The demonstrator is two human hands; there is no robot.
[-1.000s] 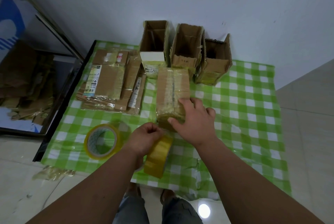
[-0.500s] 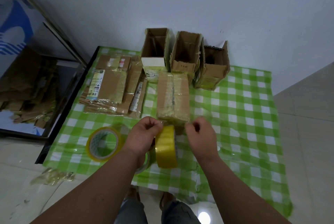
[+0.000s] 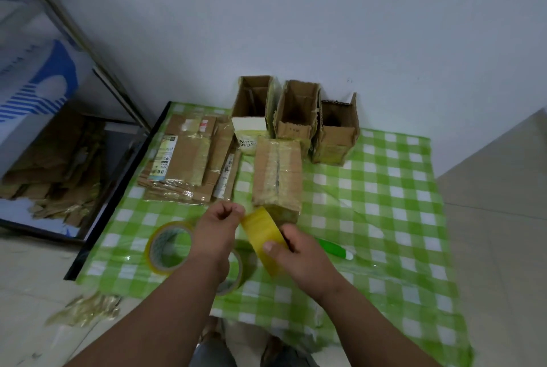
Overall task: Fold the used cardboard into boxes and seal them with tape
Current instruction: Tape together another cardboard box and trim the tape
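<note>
The right hand has its grip curled round a yellow tape roll, held just above the green checked cloth. The left hand pinches at the roll's upper edge with curled fingers. Just beyond the roll lies a taped box; flattened cardboard is stacked to its left, and three open boxes stand against the wall.

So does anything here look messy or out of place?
Yes: a crumpled wad of used tape lies on the floor tiles, off the checked cloth. The open boxes have ragged, torn edges.
</note>
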